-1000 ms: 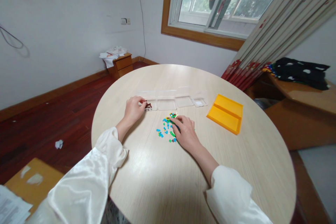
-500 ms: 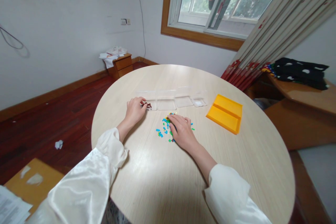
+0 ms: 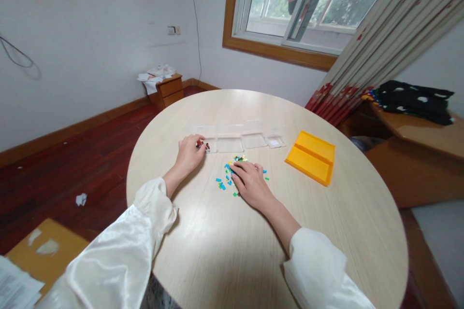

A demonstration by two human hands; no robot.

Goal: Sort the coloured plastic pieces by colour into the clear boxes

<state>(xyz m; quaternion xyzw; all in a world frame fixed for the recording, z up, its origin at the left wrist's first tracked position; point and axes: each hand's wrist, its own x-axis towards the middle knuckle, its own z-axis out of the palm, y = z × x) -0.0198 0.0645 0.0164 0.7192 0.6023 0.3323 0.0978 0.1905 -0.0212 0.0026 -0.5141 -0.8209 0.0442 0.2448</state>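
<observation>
Small toy bricks (image 3: 223, 186) in blue, green, yellow and brown lie scattered on the round table. Over this pile is my right hand (image 3: 252, 182), palm down. Its fingers are bent and apart, with the fingertips among the bricks and part of the pile hidden beneath. A clear plastic box with compartments (image 3: 230, 149) stands just beyond. At its left end my left hand (image 3: 189, 154) curls its fingers round the compartment's edge. Brown bricks (image 3: 207, 146) sit in that compartment by the fingertips, partly hidden by the hand.
To the right on the table (image 3: 213, 246) lies a yellow tray (image 3: 313, 166) with a ridge across it. A small white piece (image 3: 275, 142) sits in the box's right-end compartment. Behind the table are a window and a curtain (image 3: 366, 34); a wooden cabinet (image 3: 431, 154) stands at the right.
My right hand has shifted slightly down, uncovering bricks at the pile's far edge, and its thumb is closer to the index finger. My left hand has moved slightly right.
</observation>
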